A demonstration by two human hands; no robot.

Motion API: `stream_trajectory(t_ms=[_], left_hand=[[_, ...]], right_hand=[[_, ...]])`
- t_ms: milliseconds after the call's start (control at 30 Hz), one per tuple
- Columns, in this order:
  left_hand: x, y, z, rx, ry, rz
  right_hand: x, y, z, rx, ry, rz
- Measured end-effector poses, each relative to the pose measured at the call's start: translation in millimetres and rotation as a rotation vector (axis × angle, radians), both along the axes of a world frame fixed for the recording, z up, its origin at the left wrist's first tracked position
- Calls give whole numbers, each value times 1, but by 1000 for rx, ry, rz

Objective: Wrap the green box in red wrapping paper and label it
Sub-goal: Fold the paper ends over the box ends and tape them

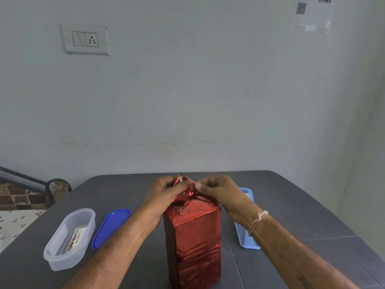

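Box (195, 243) stands upright on the near middle of the dark grey table (295, 207), fully covered in shiny red wrapping paper (184, 197). The paper lies fairly smooth down the tall sides, with creases and bright glints. At the top it is gathered into a crumpled peak, and a thin pale strip shows at the very tip.

Both hands meet at that peak. The left hand (166, 193) comes in from the left with its fingers curled and its thumb laid across the front of the bunched paper, pinching it. The right hand (218, 190) comes in from the right, fingers curled likewise, with its thumb tip pressed to the paper just beside the left thumb. The two thumbs nearly touch. Both forearms reach in from the bottom edge, one on each side of the box. A thread bracelet (258, 222) is tied round the right wrist.

Left of the box, a clear oval tub (52, 260) sits open on the table with a printed card (74, 238) lying inside. Its blue lid (110, 226) lies flat between the tub and the left forearm. A pale blue tray (246, 241) lies to the right, partly hidden behind the right wrist.

Behind the table is a plain wall with a switch and socket plate (85, 39) and a taped sheet bearing a square code (312, 15). Patterned cloth (18, 197) shows at the far left.
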State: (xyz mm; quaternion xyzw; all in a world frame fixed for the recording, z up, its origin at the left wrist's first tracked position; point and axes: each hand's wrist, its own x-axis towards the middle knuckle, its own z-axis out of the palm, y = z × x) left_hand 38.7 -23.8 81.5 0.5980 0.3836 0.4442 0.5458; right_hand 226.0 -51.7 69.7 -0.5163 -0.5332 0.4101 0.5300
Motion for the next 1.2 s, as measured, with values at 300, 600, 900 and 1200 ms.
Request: stream_trajectory(t_ms=[300, 600, 900, 1200], left_hand=[[-7, -4, 5, 10, -5, -43], [-33, -12, -10, -60, 72, -176], [-34, -9, -12, -72, 66, 42], [-23, -15, -8, 40, 21, 106]], right_hand=[[-3, -2, 4, -10, -23, -31], [-3, -8, 7, -23, -39, -51], [-2, -15, 7, -30, -53, -77], [5, -24, 10, 60, -97, -132]])
